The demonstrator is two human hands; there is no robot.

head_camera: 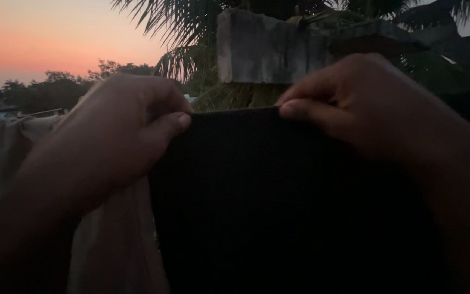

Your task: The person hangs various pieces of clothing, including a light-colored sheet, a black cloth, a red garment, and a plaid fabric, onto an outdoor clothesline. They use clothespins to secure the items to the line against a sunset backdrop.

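I see my left hand curled nearly closed, thumb pressed forward against the top left corner of a dark cloth, with the other fingers folded behind the fabric. My right hand is closed much the same way, thumb and forefinger pinching the cloth's top edge toward its right end. Between the two hands the upper hem runs straight and level, and the cloth hangs down flat, filling the near middle and right of the scene. The light is too dim for me to tell its weave or colour beyond very dark. Just left of it, partly behind my left hand, hangs a pale cloth. Far behind stand a grey concrete block, palm fronds and an orange-pink sky on the left.
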